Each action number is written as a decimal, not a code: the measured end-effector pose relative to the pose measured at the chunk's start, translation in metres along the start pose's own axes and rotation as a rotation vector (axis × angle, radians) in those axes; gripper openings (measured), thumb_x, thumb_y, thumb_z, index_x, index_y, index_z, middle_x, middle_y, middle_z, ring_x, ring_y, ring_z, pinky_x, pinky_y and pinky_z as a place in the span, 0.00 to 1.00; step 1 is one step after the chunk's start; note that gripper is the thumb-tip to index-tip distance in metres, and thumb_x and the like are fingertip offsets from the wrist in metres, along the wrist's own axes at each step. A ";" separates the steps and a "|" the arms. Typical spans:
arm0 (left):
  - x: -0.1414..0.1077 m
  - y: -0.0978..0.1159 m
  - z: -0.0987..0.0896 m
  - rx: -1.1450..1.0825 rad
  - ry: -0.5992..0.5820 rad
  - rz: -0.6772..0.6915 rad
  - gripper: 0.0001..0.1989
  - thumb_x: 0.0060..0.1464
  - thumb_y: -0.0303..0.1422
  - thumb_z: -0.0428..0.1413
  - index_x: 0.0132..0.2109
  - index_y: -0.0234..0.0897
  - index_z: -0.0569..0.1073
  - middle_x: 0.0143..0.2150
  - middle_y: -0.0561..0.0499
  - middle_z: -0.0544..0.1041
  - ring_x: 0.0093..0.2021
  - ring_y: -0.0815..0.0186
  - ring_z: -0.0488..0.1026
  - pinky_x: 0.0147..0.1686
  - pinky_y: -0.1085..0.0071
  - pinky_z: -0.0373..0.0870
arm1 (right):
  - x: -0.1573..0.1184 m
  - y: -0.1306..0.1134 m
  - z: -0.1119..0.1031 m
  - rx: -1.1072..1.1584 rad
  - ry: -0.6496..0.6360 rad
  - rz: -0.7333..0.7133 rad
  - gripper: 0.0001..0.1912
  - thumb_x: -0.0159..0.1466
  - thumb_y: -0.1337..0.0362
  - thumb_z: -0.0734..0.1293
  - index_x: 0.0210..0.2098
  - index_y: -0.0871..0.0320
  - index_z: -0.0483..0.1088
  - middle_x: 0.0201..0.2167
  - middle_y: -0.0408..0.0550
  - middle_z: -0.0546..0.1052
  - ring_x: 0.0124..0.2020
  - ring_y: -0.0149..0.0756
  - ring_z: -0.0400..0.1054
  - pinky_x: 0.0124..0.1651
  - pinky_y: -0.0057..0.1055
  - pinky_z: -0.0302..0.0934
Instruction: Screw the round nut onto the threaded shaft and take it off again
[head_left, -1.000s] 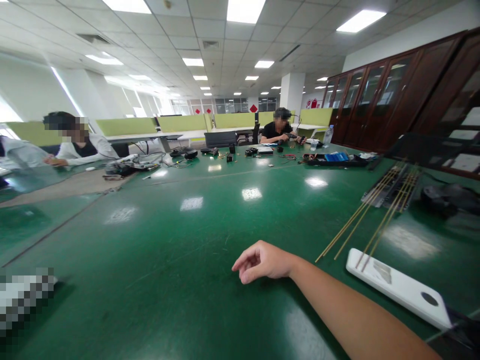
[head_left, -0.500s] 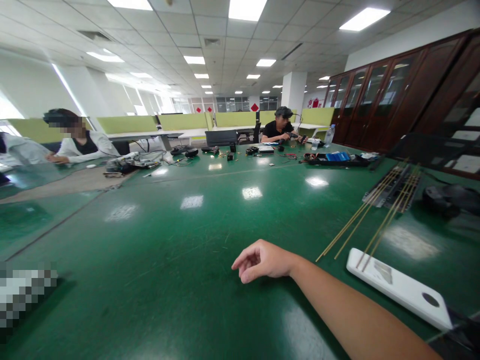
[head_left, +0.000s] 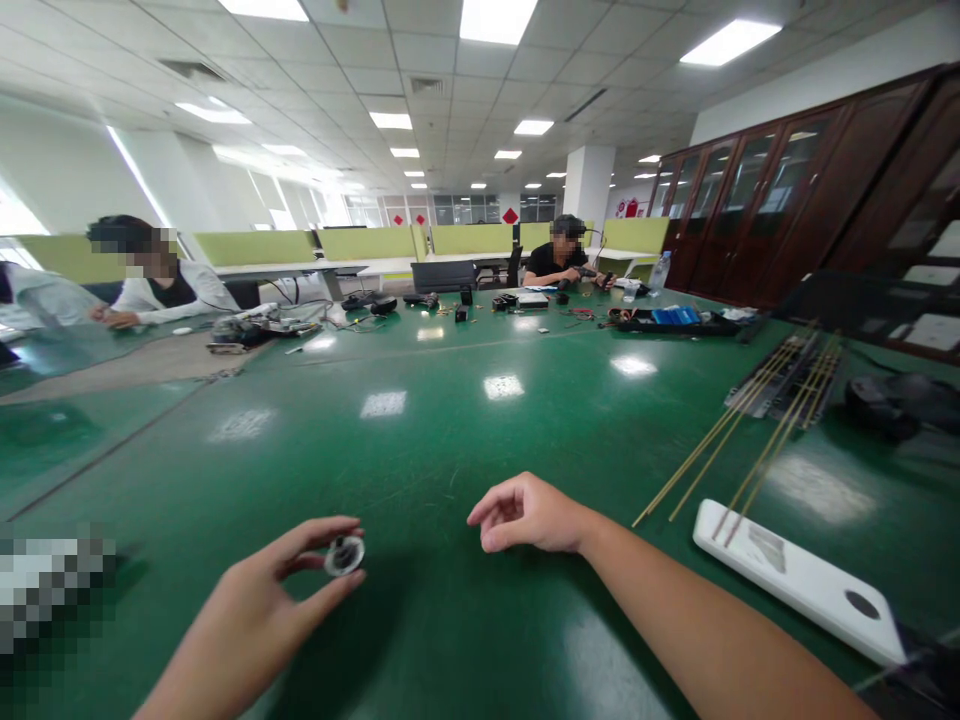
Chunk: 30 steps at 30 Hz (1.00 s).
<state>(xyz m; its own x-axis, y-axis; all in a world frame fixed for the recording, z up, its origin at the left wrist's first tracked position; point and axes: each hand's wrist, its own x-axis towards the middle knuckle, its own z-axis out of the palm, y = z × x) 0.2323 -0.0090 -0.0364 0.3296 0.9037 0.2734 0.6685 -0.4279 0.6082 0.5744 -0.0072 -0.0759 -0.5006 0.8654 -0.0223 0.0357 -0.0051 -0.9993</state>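
Observation:
My left hand is in the lower left, its thumb and fingers closed on a small round piece. That piece has a whitish rim and a dark middle with a short dark stub; its exact kind I cannot make out. It is held above the green tabletop. To the right, my right hand hovers over or rests on the table, fingers loosely curled with a gap to the thumb and nothing visible in them. A space separates the two hands.
Right of my right forearm lies a long white device with a dark oval. Several thin brass-coloured rods reach over it. A blurred-out object sits at the left edge. Cables and parts lie farther back, where two people sit.
My left hand has come into view from the lower left, with the small round piece in its fingers. My right hand has barely moved.

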 end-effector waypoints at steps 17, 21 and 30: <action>0.050 0.011 0.100 -0.142 -0.076 0.240 0.14 0.56 0.33 0.62 0.50 0.45 0.74 0.47 0.51 0.77 0.47 0.59 0.75 0.48 0.63 0.72 | 0.002 -0.002 0.010 -0.642 0.325 -0.183 0.25 0.52 0.64 0.75 0.50 0.54 0.73 0.37 0.45 0.76 0.32 0.32 0.69 0.37 0.30 0.63; 0.053 0.017 0.103 -0.207 -0.071 0.342 0.14 0.58 0.32 0.61 0.51 0.45 0.74 0.48 0.50 0.77 0.48 0.60 0.74 0.50 0.64 0.71 | 0.002 -0.004 0.011 -0.666 0.317 -0.192 0.22 0.53 0.64 0.75 0.47 0.54 0.73 0.37 0.44 0.76 0.32 0.32 0.68 0.37 0.29 0.62; 0.049 0.011 0.105 -0.192 -0.065 0.307 0.19 0.56 0.33 0.64 0.54 0.50 0.72 0.49 0.54 0.77 0.48 0.63 0.75 0.51 0.66 0.70 | 0.001 -0.007 0.014 -0.738 0.312 -0.217 0.16 0.55 0.64 0.74 0.44 0.54 0.75 0.36 0.43 0.77 0.35 0.33 0.69 0.38 0.29 0.61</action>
<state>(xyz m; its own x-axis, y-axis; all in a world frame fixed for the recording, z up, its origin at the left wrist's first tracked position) 0.3259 0.0285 -0.0946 0.5410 0.7282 0.4208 0.3971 -0.6622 0.6354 0.5615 -0.0128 -0.0694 -0.3029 0.9090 0.2865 0.5789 0.4143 -0.7023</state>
